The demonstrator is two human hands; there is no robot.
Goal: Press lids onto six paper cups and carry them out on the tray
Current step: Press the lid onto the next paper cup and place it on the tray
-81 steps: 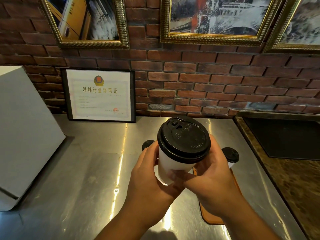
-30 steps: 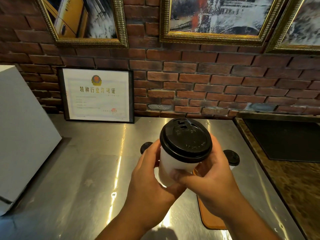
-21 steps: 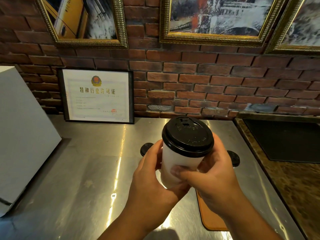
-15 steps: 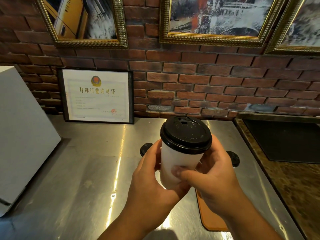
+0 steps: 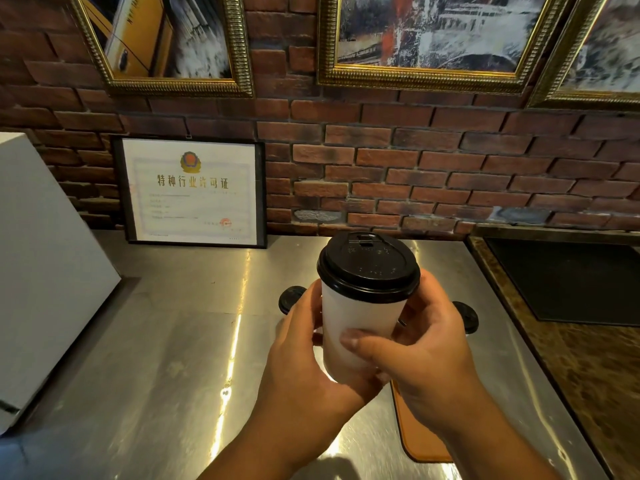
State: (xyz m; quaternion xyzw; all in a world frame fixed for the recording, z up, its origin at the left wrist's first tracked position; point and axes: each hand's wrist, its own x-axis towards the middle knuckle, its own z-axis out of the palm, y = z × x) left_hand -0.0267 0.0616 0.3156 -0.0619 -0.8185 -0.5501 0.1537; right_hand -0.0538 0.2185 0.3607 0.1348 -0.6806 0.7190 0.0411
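Lidded paper cup [image 5: 360,327] held up in both hands above the steel counter [image 5: 156,358].
The left hand [image 5: 304,368] and right hand [image 5: 426,362] curl round its white wall, with the black lid [image 5: 369,268] seated on its rim. The brown tray [image 5: 419,434] lies under the right wrist, and two further lids [image 5: 292,299] show behind the hands.

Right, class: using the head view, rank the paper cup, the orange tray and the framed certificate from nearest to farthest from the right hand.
1. Paper cup: gripped by the right hand.
2. Orange tray: on the counter, below that wrist.
3. Framed certificate: back left, against the brick wall.
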